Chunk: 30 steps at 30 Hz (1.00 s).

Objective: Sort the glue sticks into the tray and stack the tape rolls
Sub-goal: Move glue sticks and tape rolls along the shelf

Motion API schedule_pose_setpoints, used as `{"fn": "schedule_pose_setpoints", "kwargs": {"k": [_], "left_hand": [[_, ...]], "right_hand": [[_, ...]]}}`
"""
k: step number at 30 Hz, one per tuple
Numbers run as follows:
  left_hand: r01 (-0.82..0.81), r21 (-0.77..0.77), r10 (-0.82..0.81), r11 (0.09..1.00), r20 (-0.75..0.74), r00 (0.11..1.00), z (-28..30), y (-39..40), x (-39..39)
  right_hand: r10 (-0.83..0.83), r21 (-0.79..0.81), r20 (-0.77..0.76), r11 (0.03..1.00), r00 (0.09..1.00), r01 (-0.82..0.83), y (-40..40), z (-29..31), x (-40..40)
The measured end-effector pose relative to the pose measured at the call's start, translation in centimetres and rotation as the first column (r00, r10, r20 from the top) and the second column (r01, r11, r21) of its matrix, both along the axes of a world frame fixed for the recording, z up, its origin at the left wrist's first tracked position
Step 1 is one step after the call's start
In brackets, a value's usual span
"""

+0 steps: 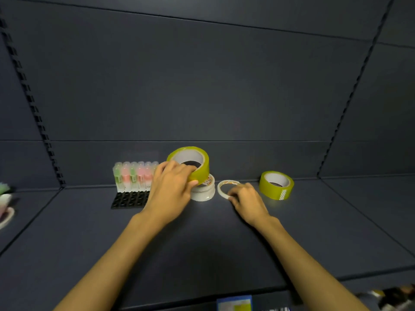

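My left hand [171,185] grips a wide yellow-green tape roll [190,163], tilted, its lower edge resting on a short stack of white tape rolls [203,191]. My right hand [244,198] pinches the near rim of a thin white tape ring [226,187] lying flat just right of that stack. A second yellow-green tape roll [276,184] stands alone further right. Several glue sticks [132,178] with green and pink bands stand upright in the back rows of a black tray [128,199] left of my left hand.
All of this sits on a dark shelf [202,239] with a dark back panel. Blurred pale items [5,205] lie at the far left edge. A blue and yellow box [234,304] and other clutter show below the shelf's front edge.
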<state>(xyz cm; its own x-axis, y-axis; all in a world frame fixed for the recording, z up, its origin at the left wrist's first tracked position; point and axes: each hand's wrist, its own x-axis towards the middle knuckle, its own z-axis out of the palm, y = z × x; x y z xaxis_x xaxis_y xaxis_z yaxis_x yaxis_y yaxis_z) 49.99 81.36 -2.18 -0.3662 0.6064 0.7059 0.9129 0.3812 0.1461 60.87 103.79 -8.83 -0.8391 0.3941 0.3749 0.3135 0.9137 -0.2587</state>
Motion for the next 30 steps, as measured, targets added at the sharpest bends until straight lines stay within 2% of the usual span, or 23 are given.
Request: {"fn": "schedule_pose_setpoints", "kwargs": {"k": [4, 12, 17, 22, 30], "left_hand": [[-0.010, 0.009, 0.010, 1.000, -0.013, 1.000, 0.3, 3.7, 1.8], [0.042, -0.080, -0.044, 0.996, -0.025, 0.999, 0.7, 12.9, 6.4], [0.106, -0.173, -0.104, 0.979, 0.022, 0.994, 0.8, 18.7, 8.7], [0.088, -0.279, -0.076, 0.956, 0.054, 0.996, -0.3, 23.3, 9.7], [0.057, -0.365, -0.027, 0.929, 0.088, 0.996, -1.8, 26.6, 10.1]], "right_hand": [[0.089, 0.001, -0.043, 0.996, 0.995, -0.089, 2.3, 1.0, 0.7], [0.041, 0.020, -0.193, 0.999, 0.980, -0.037, 8.7, 5.1, 6.2], [-0.010, -0.041, -0.180, 0.999, 0.984, 0.002, 13.1, 5.5, 10.0], [-0.017, -0.092, -0.165, 0.996, 0.986, 0.002, 15.9, 5.1, 12.8], [-0.012, -0.138, -0.144, 0.990, 0.990, -0.008, 17.5, 4.8, 14.7]]}}
